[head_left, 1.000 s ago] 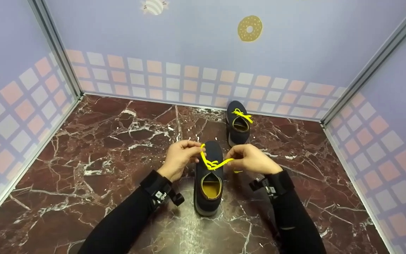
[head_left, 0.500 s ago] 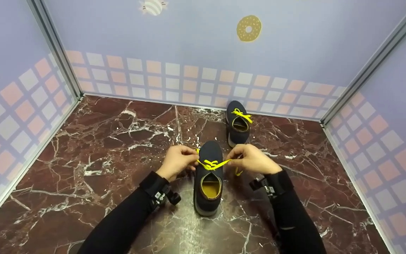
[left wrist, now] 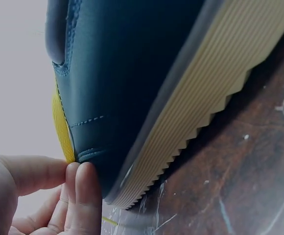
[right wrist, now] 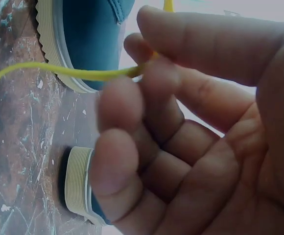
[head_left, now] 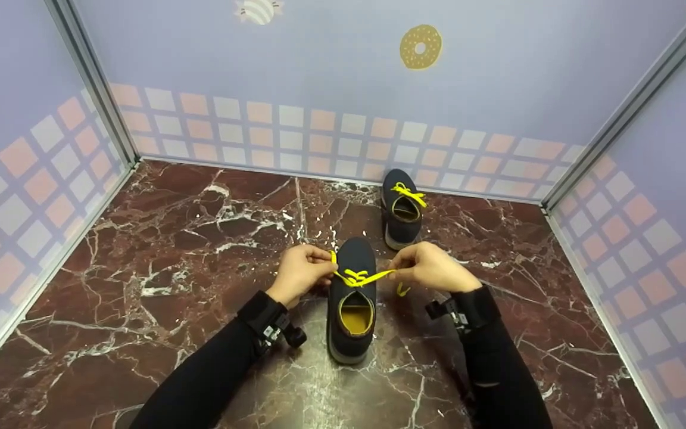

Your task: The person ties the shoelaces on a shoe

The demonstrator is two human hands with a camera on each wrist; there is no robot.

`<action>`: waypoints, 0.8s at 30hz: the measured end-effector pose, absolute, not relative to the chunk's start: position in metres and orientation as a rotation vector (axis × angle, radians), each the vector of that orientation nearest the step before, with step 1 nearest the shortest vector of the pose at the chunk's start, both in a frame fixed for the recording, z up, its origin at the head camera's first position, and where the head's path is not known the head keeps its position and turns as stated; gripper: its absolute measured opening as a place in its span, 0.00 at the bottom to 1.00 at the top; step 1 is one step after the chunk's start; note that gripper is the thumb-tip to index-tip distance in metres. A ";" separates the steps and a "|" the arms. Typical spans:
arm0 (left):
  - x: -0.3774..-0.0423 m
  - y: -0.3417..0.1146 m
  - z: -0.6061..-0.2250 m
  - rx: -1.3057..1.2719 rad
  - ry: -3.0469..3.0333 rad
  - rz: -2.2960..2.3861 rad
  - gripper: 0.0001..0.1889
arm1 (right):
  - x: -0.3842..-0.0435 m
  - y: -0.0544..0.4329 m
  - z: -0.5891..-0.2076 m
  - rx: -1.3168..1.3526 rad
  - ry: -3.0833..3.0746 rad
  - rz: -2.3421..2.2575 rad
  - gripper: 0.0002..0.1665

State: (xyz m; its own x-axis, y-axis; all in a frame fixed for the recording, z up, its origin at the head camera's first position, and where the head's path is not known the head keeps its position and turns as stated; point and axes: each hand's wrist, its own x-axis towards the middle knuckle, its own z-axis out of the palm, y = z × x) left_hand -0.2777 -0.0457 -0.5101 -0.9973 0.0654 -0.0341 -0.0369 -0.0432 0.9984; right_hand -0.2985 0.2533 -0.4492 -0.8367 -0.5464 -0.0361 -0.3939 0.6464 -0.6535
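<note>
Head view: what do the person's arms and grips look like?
The left sleeve and right sleeve are long and black, the right with a short pale mark. The left band and right band at the wrists are black too, each with a pale patch and black knob. The left grip and right grip are ungloved.

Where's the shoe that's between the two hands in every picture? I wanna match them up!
Head: the shoe is just below the middle, nearer than the other shoe.
Left wrist: big, from the top edge down through the middle.
Right wrist: top left, partly cut off.
Shared landmark: its yellow lace, seen in all three.
</note>
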 end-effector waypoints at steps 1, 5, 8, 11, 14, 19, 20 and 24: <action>-0.278 -0.046 -0.510 0.030 2.126 2.216 0.11 | -0.298 0.253 -0.449 -0.750 2.632 -0.979 0.05; -0.278 -0.046 -0.510 0.018 2.110 2.226 0.10 | -0.298 0.253 -0.448 -0.695 2.614 -1.016 0.05; -0.278 -0.046 -0.510 0.013 2.097 2.239 0.09 | -0.299 0.256 -0.448 -0.679 2.586 -0.999 0.06; -0.278 -0.046 -0.511 0.019 2.100 2.243 0.08 | -0.298 0.260 -0.446 -0.672 2.536 -0.953 0.08; -0.279 -0.046 -0.512 0.035 2.114 2.237 0.08 | -0.298 0.262 -0.444 -0.648 2.500 -0.895 0.08; -0.280 -0.047 -0.514 0.034 2.096 2.231 0.09 | -0.298 0.251 -0.448 -0.587 2.667 -0.940 0.07; -0.280 -0.047 -0.514 0.030 2.086 2.232 0.09 | -0.298 0.245 -0.450 -0.604 2.718 -1.008 0.08; -0.281 -0.047 -0.517 0.008 2.034 2.243 0.09 | -0.293 0.219 -0.454 -0.914 2.704 -1.356 0.27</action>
State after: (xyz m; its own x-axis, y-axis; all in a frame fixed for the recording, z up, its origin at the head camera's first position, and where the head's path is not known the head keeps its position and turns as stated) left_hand -0.2811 -0.0472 -0.5167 -0.9936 0.0875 -0.0720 -0.0802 -0.0937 0.9924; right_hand -0.2935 0.2188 -0.4540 -0.8325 -0.4870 0.2642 -0.5029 0.4643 -0.7291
